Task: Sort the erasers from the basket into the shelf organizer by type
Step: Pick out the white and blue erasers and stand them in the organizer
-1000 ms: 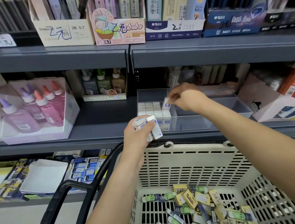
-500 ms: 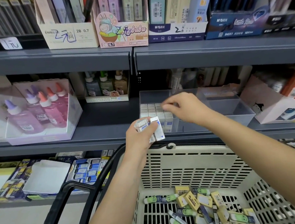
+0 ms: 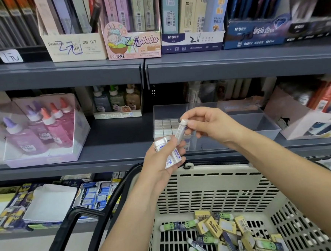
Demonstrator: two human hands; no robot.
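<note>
While the left hand point(image 3: 161, 163) is gripping a small stack of white erasers point(image 3: 173, 157), the right hand point(image 3: 206, 126) is back from the clear shelf organizer point(image 3: 259, 124) and is pinching the next white eraser point(image 3: 181, 129) just above that stack. Matching rows point(image 3: 165, 126) are already filling the organizer's left compartment at 12 o'clock. Yellow and green erasers point(image 3: 214, 225) are lying in the basket point(image 3: 213, 170) at 6 o'clock, so I judge much sorting is remaining.
</note>
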